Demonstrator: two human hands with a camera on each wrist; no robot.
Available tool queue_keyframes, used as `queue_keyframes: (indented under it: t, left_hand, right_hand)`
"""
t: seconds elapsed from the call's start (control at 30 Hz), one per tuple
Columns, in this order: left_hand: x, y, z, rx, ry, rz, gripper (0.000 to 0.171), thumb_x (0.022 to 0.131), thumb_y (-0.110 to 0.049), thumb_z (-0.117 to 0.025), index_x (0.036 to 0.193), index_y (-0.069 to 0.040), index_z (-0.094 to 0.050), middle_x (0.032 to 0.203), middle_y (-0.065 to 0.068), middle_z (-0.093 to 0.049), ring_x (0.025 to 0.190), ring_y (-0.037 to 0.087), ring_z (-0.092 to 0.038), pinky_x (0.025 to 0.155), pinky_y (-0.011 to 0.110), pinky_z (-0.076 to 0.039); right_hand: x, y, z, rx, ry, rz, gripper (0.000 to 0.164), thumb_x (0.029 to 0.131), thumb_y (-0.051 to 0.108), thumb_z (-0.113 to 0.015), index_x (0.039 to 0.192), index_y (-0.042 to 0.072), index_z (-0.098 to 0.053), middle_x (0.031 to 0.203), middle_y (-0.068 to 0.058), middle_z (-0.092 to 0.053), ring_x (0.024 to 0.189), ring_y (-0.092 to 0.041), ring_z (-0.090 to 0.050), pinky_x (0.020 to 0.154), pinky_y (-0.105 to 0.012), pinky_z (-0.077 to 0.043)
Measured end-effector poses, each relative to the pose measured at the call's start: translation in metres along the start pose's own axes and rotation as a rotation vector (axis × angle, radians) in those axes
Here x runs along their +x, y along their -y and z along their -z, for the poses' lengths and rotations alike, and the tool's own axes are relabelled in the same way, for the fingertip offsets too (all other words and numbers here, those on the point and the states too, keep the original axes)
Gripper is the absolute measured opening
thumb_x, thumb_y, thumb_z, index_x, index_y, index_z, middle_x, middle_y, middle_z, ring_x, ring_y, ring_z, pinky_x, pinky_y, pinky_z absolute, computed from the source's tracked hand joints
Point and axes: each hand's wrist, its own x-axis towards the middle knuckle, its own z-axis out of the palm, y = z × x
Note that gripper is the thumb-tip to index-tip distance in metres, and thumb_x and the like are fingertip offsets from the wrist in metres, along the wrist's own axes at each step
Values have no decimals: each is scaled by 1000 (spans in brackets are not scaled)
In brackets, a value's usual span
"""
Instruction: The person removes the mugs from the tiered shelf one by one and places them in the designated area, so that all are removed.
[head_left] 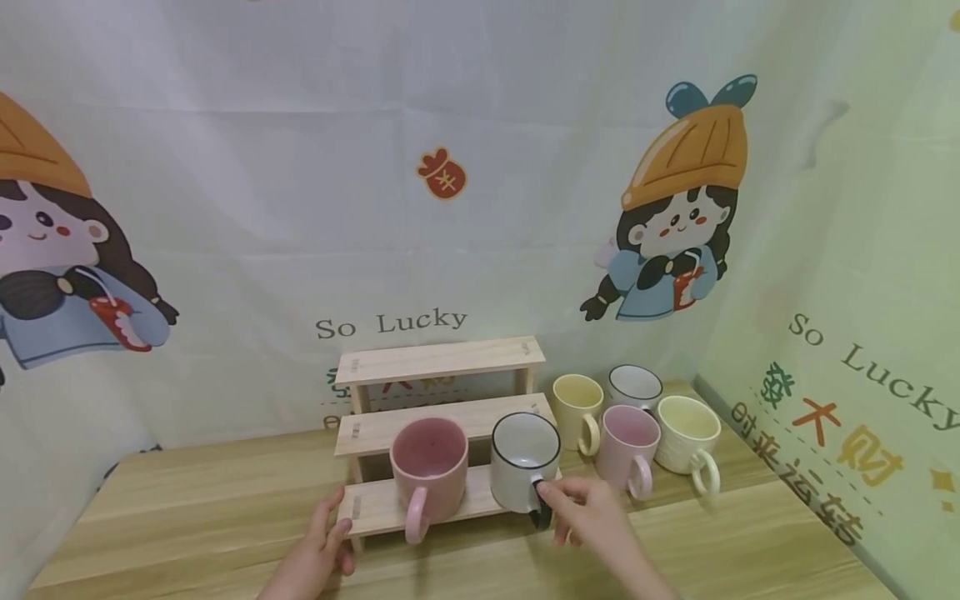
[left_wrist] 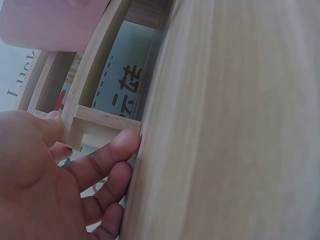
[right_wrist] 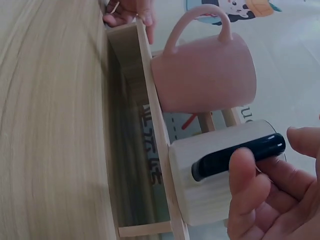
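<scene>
A three-step wooden rack (head_left: 442, 360) stands on the table. On its lowest board sit a pink mug (head_left: 429, 458) at left and a white mug (head_left: 525, 450) with a black rim and black handle (right_wrist: 235, 156) at right, both handles facing the front. My left hand (head_left: 315, 546) holds the left end of that lowest board, its thumb by the board and fingertips (left_wrist: 125, 142) at the leg below. My right hand (head_left: 592, 512) holds the white mug's handle, with fingertips (right_wrist: 242, 162) on the black part and the thumb near its top end.
Right of the rack stand a tall yellow mug (head_left: 576, 404), a smaller pink mug (head_left: 628, 437), another white mug (head_left: 633, 383) partly hidden behind it, and a wide yellow mug (head_left: 686, 429). A printed cloth (head_left: 510, 208) hangs behind and at the right of the wooden table (head_left: 225, 492).
</scene>
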Motion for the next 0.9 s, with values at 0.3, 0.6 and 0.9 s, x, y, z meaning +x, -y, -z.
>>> queue_keyframes:
  t: [0.3,0.6,0.9]
  left_hand:
    - [0,0,0,7,0,4,53,104,-23,-38,149,-7,-15,61,2,-57,55,18,-44,70,34,-39]
    - [1,-3,1,29,-6,9,52,104,-25,-38,148,-8,-16,62,1,-57,54,18,-43,69,34,-40]
    - [0,-1,1,-8,5,33,53,103,-23,-38,149,-10,-16,63,2,-58,55,18,-41,63,31,-35]
  right_hand:
    - [-2,-2,-7,176,135,-19,34,98,22,-55,91,-10,-64,78,-10,-66,51,-15,-63,44,-25,-48]
    - [-2,-2,-8,225,114,-28,33,100,16,-50,96,-17,-56,78,-6,-65,67,-28,-71,58,-33,-57]
    - [-7,-3,-8,213,30,-38,31,99,16,-51,91,-14,-56,77,-7,-64,68,-25,-71,61,-32,-57]
